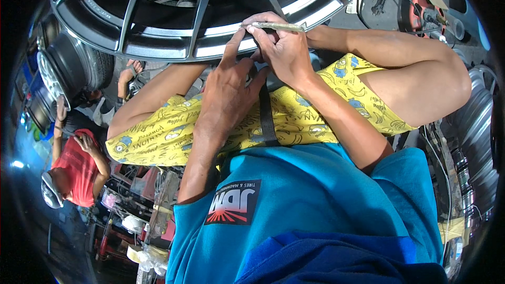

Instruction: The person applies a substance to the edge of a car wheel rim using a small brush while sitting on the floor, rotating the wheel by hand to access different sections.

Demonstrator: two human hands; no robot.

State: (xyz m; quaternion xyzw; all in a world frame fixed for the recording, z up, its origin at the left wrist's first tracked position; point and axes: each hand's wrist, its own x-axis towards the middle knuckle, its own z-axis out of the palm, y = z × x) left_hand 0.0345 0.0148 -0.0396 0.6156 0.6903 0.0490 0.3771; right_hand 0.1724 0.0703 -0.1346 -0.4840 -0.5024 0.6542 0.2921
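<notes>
A large grey spoked wheel rim [158, 48] stands in front of me, its lip close above my lap. In my right hand [288, 57] is a slim, tan, stick-like tool [281, 26], pinched between thumb and fingers and pointing left toward the rim's lip. Its exact kind is unclear. Beside the tool's tip, my left hand [223, 94] reaches up with its index finger stretched to the lip. The left thumb is apart from that finger, and the other fingers are bent and partly hidden. I see nothing held in the left hand.
A person in a red shirt [79, 173] is at the left, one hand near another wheel with a tyre [97, 68]. A red and black power tool [423, 13] with cables lies at the far right. Silvery ribbed objects [476, 142] line the right edge.
</notes>
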